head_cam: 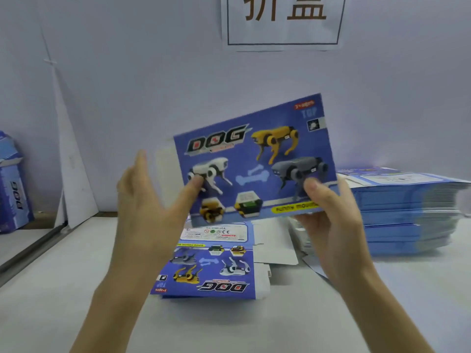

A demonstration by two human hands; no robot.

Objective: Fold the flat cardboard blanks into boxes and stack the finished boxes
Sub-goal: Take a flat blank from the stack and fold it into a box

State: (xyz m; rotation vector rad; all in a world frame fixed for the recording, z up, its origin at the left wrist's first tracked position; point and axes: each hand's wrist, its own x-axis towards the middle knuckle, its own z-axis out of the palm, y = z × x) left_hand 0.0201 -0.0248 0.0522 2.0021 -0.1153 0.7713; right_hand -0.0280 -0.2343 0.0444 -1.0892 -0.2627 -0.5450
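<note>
Pinching the cardboard blank (pixel 254 149) mid-frame by its lower edge, the right hand (pixel 339 220) holds it; left hand (pixel 147 200) spread, thumb touching. Probably light, bendy: grip edges.

You see two hands, left hand (pixel 142 200) and right hand (pixel 331 220); one raised blank (pixel 254 159); one flat blank (pixel 209 268) on the worktop (pixel 76 289); one stack of blanks (pixel 407 212); one folded box (pixel 12 187); one wall sign (pixel 283 21).
</note>
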